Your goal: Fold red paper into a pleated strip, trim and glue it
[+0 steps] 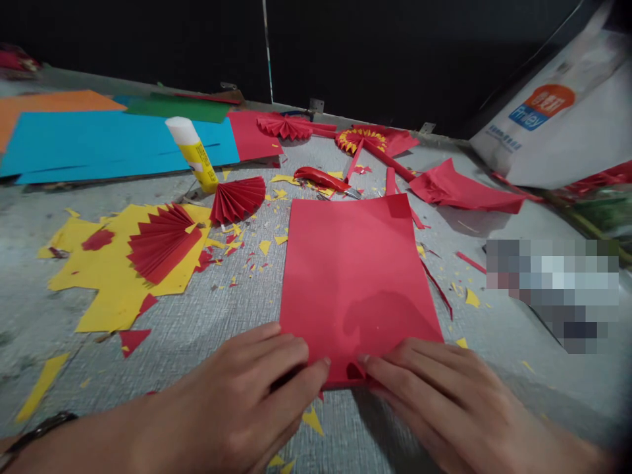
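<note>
A sheet of red paper lies in front of me on the grey table, its near edge turned into a narrow fold. My left hand is closed on the left part of that edge, thumb and fingers pinching it. On the right part, my right hand grips the same edge with its fingers bent together. Beyond the sheet rests a red utility knife. Two pleated red paper fans, one on yellow paper and one behind it, lie to the left.
A yellow glue stick stands tilted near blue card sheets. At the back are a red and yellow rosette and crumpled red paper. A white plastic bag and a blurred-out object are at right. Paper scraps litter the table.
</note>
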`<state>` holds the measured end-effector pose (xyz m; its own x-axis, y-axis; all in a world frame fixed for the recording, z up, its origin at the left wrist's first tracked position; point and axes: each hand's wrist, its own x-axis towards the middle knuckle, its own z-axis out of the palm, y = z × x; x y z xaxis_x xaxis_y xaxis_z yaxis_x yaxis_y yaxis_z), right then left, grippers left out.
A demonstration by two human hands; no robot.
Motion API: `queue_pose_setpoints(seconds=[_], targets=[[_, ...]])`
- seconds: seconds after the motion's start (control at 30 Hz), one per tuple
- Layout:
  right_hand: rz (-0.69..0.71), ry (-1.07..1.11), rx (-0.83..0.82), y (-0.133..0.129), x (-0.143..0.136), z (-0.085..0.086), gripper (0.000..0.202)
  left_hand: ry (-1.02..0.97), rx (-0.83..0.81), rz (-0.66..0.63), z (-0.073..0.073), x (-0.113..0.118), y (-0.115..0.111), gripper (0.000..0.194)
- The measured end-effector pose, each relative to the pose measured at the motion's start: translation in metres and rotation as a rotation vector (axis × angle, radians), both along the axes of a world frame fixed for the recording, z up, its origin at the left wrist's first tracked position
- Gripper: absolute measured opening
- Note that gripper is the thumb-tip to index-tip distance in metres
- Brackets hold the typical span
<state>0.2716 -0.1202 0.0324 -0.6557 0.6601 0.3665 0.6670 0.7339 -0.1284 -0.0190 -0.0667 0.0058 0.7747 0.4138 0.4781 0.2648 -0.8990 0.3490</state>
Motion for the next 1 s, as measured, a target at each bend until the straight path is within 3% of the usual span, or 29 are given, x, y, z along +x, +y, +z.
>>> queue_pose_setpoints(seconds=[0.17, 0.3, 0.47, 0.63, 0.87, 1.0], targets=[[-0.017, 0.002, 0.007, 0.004, -0.001, -0.001, 0.042, 0.046, 0.032, 0.002, -0.001, -0.002, 0.001, 0.033], [0.014, 0.005, -0.08, 0.008, -0.002, -0.004, 0.043, 0.086, -0.002, 0.05, -0.002, -0.004, 0.001, 0.031], [0.016, -0.006, -0.147, 0.013, -0.002, -0.007, 0.035, 0.069, -0.05, 0.021, -0.001, -0.003, 0.002, 0.03], [0.08, -0.007, -0.126, 0.016, -0.003, -0.007, 0.035, 0.047, -0.036, 0.013, -0.003, -0.002, 0.003, 0.031], [0.125, 0.01, -0.087, 0.018, -0.005, -0.008, 0.037, 0.019, -0.011, 0.036, 0.007, 0.006, 0.0, 0.037], [0.167, -0.012, -0.056, 0.014, -0.007, -0.006, 0.04, 0.048, 0.05, 0.05, 0.001, 0.001, -0.005, 0.029]])
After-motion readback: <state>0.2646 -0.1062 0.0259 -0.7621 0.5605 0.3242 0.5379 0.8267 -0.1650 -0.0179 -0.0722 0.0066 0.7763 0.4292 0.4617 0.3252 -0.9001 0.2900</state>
